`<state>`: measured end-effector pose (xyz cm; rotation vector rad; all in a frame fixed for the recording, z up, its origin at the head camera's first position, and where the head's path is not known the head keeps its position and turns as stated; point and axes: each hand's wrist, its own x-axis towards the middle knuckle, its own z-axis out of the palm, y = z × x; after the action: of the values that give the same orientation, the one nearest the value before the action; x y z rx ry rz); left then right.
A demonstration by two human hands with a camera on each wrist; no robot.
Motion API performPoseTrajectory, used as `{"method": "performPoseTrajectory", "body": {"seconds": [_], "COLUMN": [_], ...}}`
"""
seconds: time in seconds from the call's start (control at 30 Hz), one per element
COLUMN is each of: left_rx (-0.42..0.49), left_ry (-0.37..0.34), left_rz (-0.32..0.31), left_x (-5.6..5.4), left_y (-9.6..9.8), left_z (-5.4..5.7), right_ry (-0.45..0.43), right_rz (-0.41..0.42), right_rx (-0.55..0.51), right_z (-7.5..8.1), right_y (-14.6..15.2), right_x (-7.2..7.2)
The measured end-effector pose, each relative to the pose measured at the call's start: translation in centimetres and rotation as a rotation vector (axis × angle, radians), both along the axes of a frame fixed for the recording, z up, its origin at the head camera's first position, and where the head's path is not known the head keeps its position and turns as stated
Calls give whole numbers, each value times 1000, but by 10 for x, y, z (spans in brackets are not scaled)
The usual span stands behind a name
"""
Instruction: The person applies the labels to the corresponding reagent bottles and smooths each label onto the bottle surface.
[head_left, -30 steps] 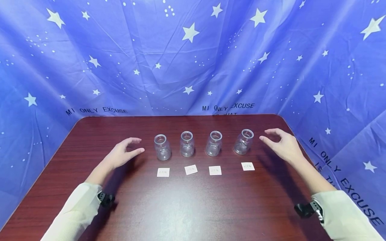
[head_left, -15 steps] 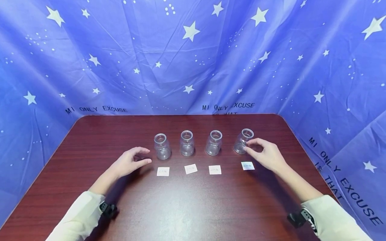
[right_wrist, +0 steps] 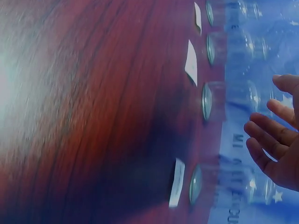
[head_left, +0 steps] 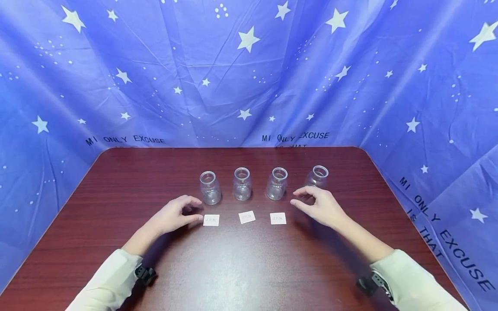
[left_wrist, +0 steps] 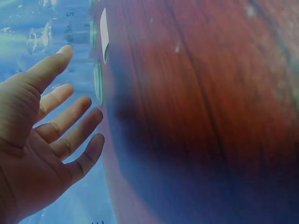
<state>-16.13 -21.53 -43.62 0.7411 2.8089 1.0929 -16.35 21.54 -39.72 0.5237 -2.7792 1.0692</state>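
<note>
Several clear glass jars stand upright in a row: the leftmost jar [head_left: 210, 189], two middle jars [head_left: 242, 185] and the rightmost jar [head_left: 320, 176], partly covered by my right hand [head_left: 322, 208]. That hand hovers with relaxed, parted fingers and holds nothing. Left of the leftmost jar, my left hand [head_left: 173, 214] is also relaxed, its thumb tip near the left white card [head_left: 211, 220]. More white cards with faint writing lie before the jars, such as the tilted card [head_left: 247, 217]. The rightmost card [right_wrist: 177, 183] shows in the right wrist view but is hidden in the head view.
A dark red-brown wooden table [head_left: 233, 268] bears everything, with a bright glare spot at its front. Blue cloth [head_left: 186, 52] with white stars hangs behind it and at both sides.
My right hand has swept left and toward me from beyond the rightmost jar, now covering that jar's lower part and card. My left hand has shifted right and nearer. The jars stay put.
</note>
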Motion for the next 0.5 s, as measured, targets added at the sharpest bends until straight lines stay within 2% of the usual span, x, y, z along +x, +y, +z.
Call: {"method": "performPoseTrajectory", "body": {"seconds": [0.17, 0.27, 0.5], "left_rx": [-39, -56, -90], "left_ry": [9, 4, 28], "left_rz": [-37, -38, -55], "left_x": [1, 1, 1], "left_y": [4, 6, 7], "left_z": [0, 0, -2], "right_ry": [12, 11, -35], "right_rz": [48, 90, 164], "right_rx": [2, -21, -14], "right_z": [-6, -10, -18], "right_y": [-17, -29, -57], "right_x": [0, -1, -2]}}
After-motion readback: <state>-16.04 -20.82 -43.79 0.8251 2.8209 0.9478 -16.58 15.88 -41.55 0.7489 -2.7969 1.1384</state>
